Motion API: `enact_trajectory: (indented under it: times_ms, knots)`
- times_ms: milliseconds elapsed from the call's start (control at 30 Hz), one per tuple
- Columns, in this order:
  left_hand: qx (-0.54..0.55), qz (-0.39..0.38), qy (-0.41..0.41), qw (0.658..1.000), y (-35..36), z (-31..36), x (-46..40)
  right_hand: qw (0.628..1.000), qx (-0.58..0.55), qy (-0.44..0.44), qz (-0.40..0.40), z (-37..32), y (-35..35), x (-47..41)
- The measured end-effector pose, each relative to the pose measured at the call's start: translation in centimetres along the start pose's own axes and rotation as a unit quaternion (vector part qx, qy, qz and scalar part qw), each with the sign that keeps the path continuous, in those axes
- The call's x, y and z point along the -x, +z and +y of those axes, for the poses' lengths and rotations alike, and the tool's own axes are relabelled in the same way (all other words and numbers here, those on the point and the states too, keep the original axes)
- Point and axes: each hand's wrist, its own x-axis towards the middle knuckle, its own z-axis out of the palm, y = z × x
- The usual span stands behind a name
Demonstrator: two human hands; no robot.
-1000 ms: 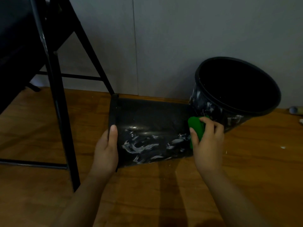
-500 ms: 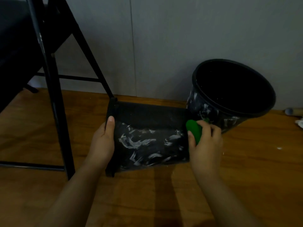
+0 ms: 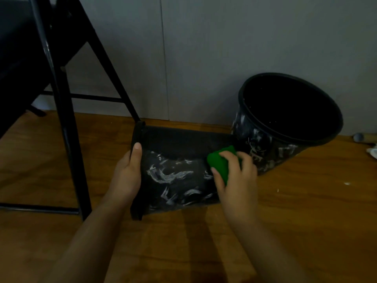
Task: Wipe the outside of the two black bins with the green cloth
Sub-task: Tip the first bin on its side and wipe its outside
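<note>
A black bin [image 3: 179, 170] lies on its side on the wooden floor, its upper wall streaked with white smears. My left hand [image 3: 127, 174] grips its rim at the left end, thumb laid along the edge. My right hand [image 3: 236, 178] presses a bunched green cloth [image 3: 219, 162] against the bin's right end. A second black bin [image 3: 285, 127], round and open, stands upright just to the right by the wall; white smears mark its outer side too.
A black folding chair [image 3: 61, 111] stands at the left, its front leg close to my left arm. A grey wall [image 3: 204, 48] runs behind the bins. Small pale objects [image 3: 359, 137] lie at the far right by the wall.
My right hand has slid the green cloth left, from the bin's right edge onto its upper wall. The view has shifted slightly; my left hand keeps its hold on the rim.
</note>
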Motion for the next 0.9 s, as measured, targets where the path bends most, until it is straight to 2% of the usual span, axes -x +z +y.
enact_trajectory:
  times_ms: [67,233,300,433,467,567,633,700,833,900]
  knots:
    - [-0.004,-0.004,0.002,1.0,0.1,0.3,0.0,0.999,0.0,-0.026,-0.018,0.5,-0.1,-0.9]
    - [0.004,0.001,0.005,1.0,0.2,0.1,0.0,0.993,0.007,0.109,0.04,2.5,-0.7,-1.7]
    - [0.005,0.0,0.001,1.0,0.1,-0.1,-0.1,0.995,0.011,0.091,0.035,1.3,-0.2,-0.5]
    - [-0.002,-0.012,-0.002,1.0,0.0,-0.1,-0.1,1.0,-0.005,-0.018,-0.016,0.1,0.3,0.4]
    - [-0.004,-0.015,0.001,1.0,0.0,-0.1,-0.1,1.0,-0.006,-0.013,-0.015,0.7,0.2,0.0]
    - [0.002,-0.011,0.0,1.0,0.1,0.0,-0.2,0.995,-0.028,0.096,0.025,2.5,-0.3,-0.9]
    - [0.001,-0.009,-0.003,1.0,0.2,0.0,-0.2,0.991,-0.015,0.126,0.049,2.4,-0.3,-0.4]
    - [0.003,-0.007,-0.006,1.0,0.2,0.0,-0.2,0.993,-0.012,0.112,0.046,1.3,0.1,0.6]
    - [0.0,-0.008,-0.004,1.0,0.2,0.2,-0.3,1.0,-0.011,0.002,-0.004,0.7,0.6,0.7]
    - [0.003,-0.008,-0.008,1.0,0.3,0.3,-0.2,0.999,-0.014,0.041,0.004,2.0,0.4,-0.5]
